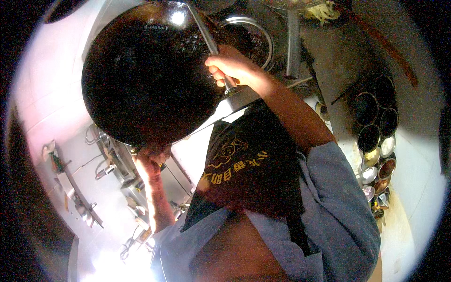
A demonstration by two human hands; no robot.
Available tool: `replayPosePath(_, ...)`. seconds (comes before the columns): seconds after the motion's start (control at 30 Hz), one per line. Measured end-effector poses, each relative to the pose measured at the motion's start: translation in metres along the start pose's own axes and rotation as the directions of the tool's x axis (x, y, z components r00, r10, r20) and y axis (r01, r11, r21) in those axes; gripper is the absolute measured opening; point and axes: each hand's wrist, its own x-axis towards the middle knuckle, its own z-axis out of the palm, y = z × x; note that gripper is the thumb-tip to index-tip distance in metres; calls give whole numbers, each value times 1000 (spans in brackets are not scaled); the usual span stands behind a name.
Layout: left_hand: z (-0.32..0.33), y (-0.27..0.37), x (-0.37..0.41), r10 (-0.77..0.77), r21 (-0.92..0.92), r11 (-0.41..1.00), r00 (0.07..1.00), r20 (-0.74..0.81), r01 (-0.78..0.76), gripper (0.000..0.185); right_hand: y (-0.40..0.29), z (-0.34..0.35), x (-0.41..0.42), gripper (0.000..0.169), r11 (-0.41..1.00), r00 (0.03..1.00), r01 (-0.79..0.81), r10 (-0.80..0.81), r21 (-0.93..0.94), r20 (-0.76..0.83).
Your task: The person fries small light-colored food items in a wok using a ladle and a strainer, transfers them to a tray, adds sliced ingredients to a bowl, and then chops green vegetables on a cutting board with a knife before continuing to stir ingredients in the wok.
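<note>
A large dark wok (151,81) fills the upper left of the view, tilted so that I see into its blackened inside. My left hand (153,157) grips it at the near edge; the fingers are partly in shadow, so the exact hold is unclear. My right hand (232,65) is closed around the metal handle (204,30) of a long cooking utensil, probably a ladle or turner. That handle slants across the wok's right side, and its working end is out of sight past the top. A bright glare spot lies on the wok's far inner wall.
Right of the wok is a metal ring (269,38) over a dark opening. Farther right, a thick metal handle (292,46) points towards me, beside pale shredded food (322,14). Several round containers (370,139) line the right side. Utensils (75,197) sit along the left wall.
</note>
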Motion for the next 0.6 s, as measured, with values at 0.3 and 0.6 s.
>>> replayPosePath(0.3,-3,11,1,62,51,997,998,21,-63,37,7,-9,2,22,997,999,-20,17,79,36)
replayPosePath(0.6,30,44,-16,159,138,976,984,82,-169,31,3,-10,-3,21,994,1000,-12,13,110,-10)
